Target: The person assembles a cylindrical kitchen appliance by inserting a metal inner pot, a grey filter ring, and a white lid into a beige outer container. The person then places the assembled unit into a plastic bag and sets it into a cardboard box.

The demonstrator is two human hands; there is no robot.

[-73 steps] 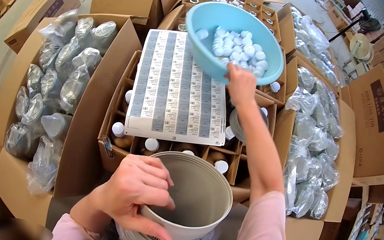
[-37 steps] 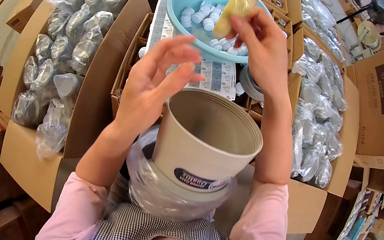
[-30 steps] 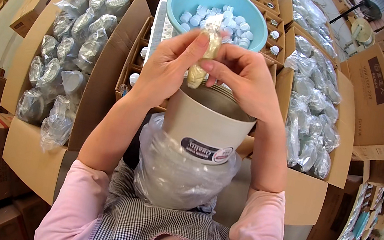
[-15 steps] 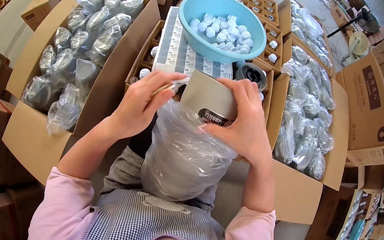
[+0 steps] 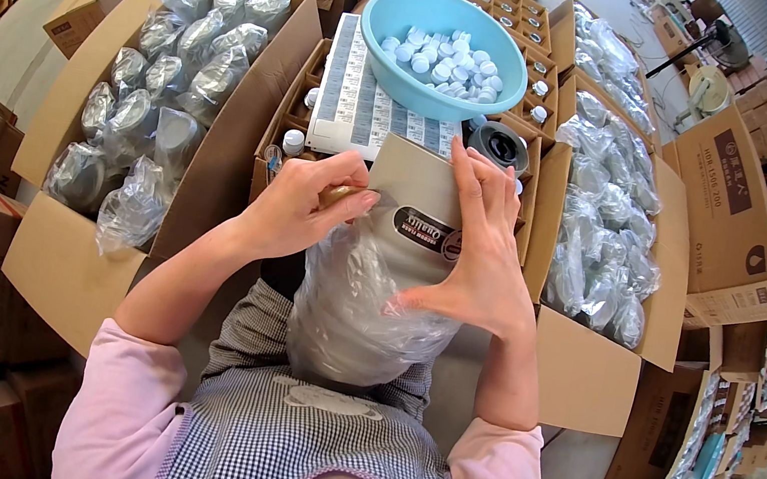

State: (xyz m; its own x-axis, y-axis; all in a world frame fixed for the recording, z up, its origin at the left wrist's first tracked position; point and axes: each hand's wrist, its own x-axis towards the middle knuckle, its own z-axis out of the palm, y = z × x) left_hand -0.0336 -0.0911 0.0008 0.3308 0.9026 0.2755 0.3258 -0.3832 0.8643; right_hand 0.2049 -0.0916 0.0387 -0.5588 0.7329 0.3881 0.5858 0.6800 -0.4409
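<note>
- One beige cup (image 5: 419, 210), on its side at your chest, mouth in a clear bag (image 5: 355, 321).
- Your left hand (image 5: 303, 206): curled at the cup's left edge, fingertips pinching a small tan piece; can't make out what it is.
- Your right hand (image 5: 482, 256): flat and spread along the cup's right side, pressing it and the bag.
- One blue bowl (image 5: 388, 58) of white caps, too many to count, on one label sheet (image 5: 350, 107).
- Two open boxes (image 5: 254, 106) of bagged items, left and right; count unclear.
- Cup's mouth hidden by bag.
</note>
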